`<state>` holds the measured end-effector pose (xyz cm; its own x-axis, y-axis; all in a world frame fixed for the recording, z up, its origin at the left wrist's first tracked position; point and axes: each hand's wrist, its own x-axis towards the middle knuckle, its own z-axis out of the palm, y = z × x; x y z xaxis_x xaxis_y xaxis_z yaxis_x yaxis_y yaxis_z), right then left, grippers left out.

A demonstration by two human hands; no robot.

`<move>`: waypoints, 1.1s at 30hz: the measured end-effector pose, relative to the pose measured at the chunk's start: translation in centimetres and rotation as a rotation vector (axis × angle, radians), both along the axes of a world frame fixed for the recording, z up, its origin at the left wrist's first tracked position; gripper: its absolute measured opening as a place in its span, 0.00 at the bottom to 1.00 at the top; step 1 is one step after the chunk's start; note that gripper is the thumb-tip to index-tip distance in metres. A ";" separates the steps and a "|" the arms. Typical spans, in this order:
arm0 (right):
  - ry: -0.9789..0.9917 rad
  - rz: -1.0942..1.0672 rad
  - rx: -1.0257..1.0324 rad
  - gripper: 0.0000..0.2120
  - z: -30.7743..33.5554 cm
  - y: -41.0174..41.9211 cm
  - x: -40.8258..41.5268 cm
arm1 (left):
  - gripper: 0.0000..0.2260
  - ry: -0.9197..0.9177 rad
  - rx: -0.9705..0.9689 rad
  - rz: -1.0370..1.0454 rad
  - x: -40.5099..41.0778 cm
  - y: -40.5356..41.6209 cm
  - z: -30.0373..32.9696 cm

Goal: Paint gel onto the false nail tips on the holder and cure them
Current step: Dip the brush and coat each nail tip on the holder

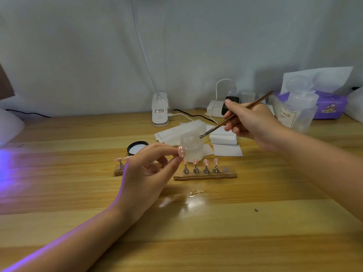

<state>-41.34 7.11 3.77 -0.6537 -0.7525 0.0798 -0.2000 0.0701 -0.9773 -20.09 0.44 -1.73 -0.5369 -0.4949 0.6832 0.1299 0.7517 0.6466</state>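
Brush at the gel jar, one tip lifted off the holder

I kept my left hand (149,169) just in front of the frosted gel jar (192,146), pinching a single pink nail tip (181,150) between thumb and fingertips, raised above the wooden holder (205,176). Four more pink tips (206,162) stood on their metal pegs on that holder, directly in front of the jar. My right hand (248,122), right of the jar, gripped the thin brush (235,114), whose bristle end sat at the jar's open rim. The jar's black lid (137,147) lay on the bench (196,232) just left of it; white wipes (224,142) lay behind and to its right.
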 end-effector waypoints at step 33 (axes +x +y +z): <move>0.666 0.120 -0.502 0.17 -5.2 6.2 6.7 | 0.06 -0.091 -0.019 -0.063 -0.1 -0.2 -0.5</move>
<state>-34.65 13.35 -1.46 -0.2690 -0.5859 0.7644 -0.7243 -0.4000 -0.5615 -20.21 0.22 -2.27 -0.6266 -0.4455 0.6394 0.1191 0.7561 0.6435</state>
